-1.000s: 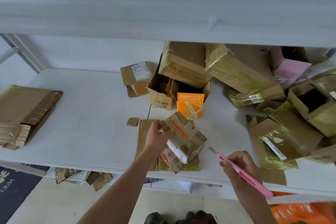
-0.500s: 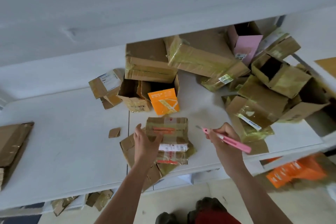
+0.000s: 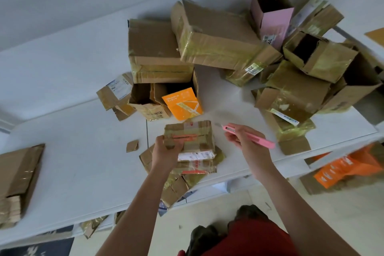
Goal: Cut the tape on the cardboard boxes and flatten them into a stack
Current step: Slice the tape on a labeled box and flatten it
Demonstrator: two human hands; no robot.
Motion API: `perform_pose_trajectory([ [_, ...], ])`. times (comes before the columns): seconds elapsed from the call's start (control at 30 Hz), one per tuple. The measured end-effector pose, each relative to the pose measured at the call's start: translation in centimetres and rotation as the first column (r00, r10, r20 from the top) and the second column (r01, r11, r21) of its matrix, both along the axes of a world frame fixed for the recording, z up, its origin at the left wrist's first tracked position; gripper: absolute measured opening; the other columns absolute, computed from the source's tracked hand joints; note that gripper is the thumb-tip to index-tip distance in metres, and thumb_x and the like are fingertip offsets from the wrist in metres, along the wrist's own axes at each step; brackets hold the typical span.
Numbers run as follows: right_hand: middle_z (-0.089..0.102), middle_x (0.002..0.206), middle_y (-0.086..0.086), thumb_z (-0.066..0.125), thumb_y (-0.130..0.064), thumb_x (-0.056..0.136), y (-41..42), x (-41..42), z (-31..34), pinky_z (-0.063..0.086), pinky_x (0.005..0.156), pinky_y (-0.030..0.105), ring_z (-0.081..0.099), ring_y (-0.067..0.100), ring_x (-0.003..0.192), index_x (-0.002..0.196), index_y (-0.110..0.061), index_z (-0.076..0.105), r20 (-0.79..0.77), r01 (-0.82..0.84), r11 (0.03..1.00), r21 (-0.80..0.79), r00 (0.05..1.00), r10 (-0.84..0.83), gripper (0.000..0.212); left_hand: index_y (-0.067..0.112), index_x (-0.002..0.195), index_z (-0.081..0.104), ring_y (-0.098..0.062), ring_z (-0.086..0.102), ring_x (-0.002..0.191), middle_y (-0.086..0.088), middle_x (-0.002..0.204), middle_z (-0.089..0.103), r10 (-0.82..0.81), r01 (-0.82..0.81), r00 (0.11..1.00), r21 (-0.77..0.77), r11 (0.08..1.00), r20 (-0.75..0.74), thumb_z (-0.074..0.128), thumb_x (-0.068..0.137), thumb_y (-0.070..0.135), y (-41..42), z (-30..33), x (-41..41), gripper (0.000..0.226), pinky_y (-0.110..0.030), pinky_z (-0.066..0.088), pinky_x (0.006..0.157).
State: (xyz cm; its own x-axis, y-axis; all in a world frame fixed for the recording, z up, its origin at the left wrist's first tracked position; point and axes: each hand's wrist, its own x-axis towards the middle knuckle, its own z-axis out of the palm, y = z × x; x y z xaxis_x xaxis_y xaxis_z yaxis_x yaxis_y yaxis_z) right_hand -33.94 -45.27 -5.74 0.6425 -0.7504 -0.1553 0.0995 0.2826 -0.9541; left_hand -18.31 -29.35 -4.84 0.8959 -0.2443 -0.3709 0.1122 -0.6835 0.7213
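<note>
A small taped cardboard box [image 3: 194, 143] with red tape strips and a white label stands near the front edge of the white table [image 3: 79, 151], on top of a flattened piece of cardboard [image 3: 176, 187]. My left hand [image 3: 166, 151] grips the box at its left side. Just right of the box, my right hand [image 3: 243, 141] holds a pink utility knife [image 3: 249, 135], its short blade out and pointing left toward the box without touching it. A stack of flattened boxes [image 3: 16, 174] lies at the table's far left.
A heap of taped and open boxes [image 3: 291, 81] fills the back right of the table, with a pink box [image 3: 274, 21], an orange box [image 3: 182, 104] and a labelled small box [image 3: 114, 91]. A cardboard scrap [image 3: 132, 145] lies left of the held box. Orange packaging [image 3: 345, 168] sits under the table.
My view has swung right and tilted down. My left hand has turned the small box square on the table, and the knife has come closer to its right side.
</note>
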Motion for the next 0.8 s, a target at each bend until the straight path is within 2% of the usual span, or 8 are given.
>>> perform_pose_trajectory([
  [0.1, 0.075, 0.085, 0.008, 0.064, -0.011, 0.094, 0.1, -0.2, -0.5, 0.059, 0.08, 0.03, 0.071, 0.02, 0.084, 0.094, -0.015, 0.075, -0.027, 0.017, 0.999, -0.051, 0.999, -0.019, 0.012, 0.015, 0.131, 0.046, -0.008, 0.055, 0.073, 0.004, 0.096, 0.058, 0.009, -0.009, 1.0, 0.012, 1.0, 0.006, 0.067, 0.092, 0.031, -0.2, 0.0, -0.1, 0.047, -0.024, 0.039, 0.051],
  [0.2, 0.075, 0.081, 0.007, 0.069, -0.013, 0.09, 0.3, -0.2, -0.9, 0.057, 0.074, 0.026, 0.07, 0.013, 0.077, 0.095, -0.008, 0.074, -0.023, 0.07, 0.997, -0.02, 0.997, -0.071, 0.009, 0.015, 0.133, 0.046, -0.006, 0.053, 0.072, 0.006, 0.092, 0.056, 0.013, -0.013, 1.0, 0.02, 1.0, 0.004, 0.067, 0.092, 0.032, -0.3, 0.1, -0.1, 0.049, -0.025, 0.039, 0.052],
  [0.3, 0.075, 0.083, 0.011, 0.071, -0.015, 0.087, 0.3, -0.2, -1.4, 0.058, 0.076, 0.033, 0.07, 0.018, 0.078, 0.098, -0.004, 0.073, 0.002, 0.077, 0.996, -0.038, 0.997, -0.077, 0.016, 0.014, 0.133, 0.047, -0.006, 0.054, 0.074, 0.009, 0.089, 0.056, 0.014, -0.014, 1.0, 0.014, 1.0, 0.003, 0.068, 0.091, 0.032, -0.2, 0.2, -0.1, 0.05, -0.025, 0.041, 0.056],
  [0.4, 0.075, 0.082, 0.01, 0.072, -0.019, 0.085, 0.3, -0.3, -1.1, 0.059, 0.076, 0.037, 0.07, 0.021, 0.076, 0.094, -0.01, 0.075, 0.017, 0.091, 0.995, -0.05, 0.996, -0.09, 0.014, 0.014, 0.131, 0.049, -0.005, 0.054, 0.075, 0.01, 0.088, 0.057, 0.014, -0.014, 1.0, 0.004, 1.0, 0.001, 0.068, 0.091, 0.031, -0.1, 0.2, -0.1, 0.048, -0.024, 0.04, 0.054],
  [0.47, 0.075, 0.079, 0.007, 0.069, -0.014, 0.09, 0.1, -0.4, -0.7, 0.059, 0.075, 0.036, 0.071, 0.018, 0.074, 0.091, -0.014, 0.076, -0.005, 0.089, 0.993, -0.078, 0.996, -0.09, 0.007, 0.014, 0.131, 0.048, -0.005, 0.055, 0.075, 0.01, 0.089, 0.057, 0.017, -0.017, 1.0, -0.004, 1.0, -0.003, 0.068, 0.091, 0.031, -0.1, 0.2, -0.1, 0.048, -0.023, 0.04, 0.054],
  [0.67, 0.074, 0.08, 0.011, 0.052, 0.0, 0.094, -0.4, -0.4, 0.0, 0.059, 0.084, 0.045, 0.069, 0.021, 0.076, 0.089, -0.01, 0.076, -0.062, 0.068, 0.997, -0.036, 0.996, -0.071, 0.026, 0.015, 0.132, 0.046, -0.007, 0.055, 0.074, 0.012, 0.088, 0.057, 0.032, -0.033, 0.999, -0.024, 0.999, -0.013, 0.068, 0.092, 0.03, -0.2, 0.1, -0.1, 0.048, -0.025, 0.04, 0.054],
  [0.8, 0.071, 0.08, 0.016, 0.063, -0.008, 0.094, -0.3, -0.5, -0.1, 0.059, 0.076, 0.038, 0.068, 0.025, 0.077, 0.098, -0.004, 0.062, 0.002, 0.09, 0.995, -0.049, 0.996, -0.09, 0.005, 0.016, 0.134, 0.045, -0.007, 0.055, 0.076, 0.01, 0.09, 0.057, 0.035, -0.036, 0.999, -0.04, 0.999, -0.032, 0.068, 0.092, 0.029, -0.1, 0.0, 0.0, 0.05, -0.024, 0.04, 0.054],
])
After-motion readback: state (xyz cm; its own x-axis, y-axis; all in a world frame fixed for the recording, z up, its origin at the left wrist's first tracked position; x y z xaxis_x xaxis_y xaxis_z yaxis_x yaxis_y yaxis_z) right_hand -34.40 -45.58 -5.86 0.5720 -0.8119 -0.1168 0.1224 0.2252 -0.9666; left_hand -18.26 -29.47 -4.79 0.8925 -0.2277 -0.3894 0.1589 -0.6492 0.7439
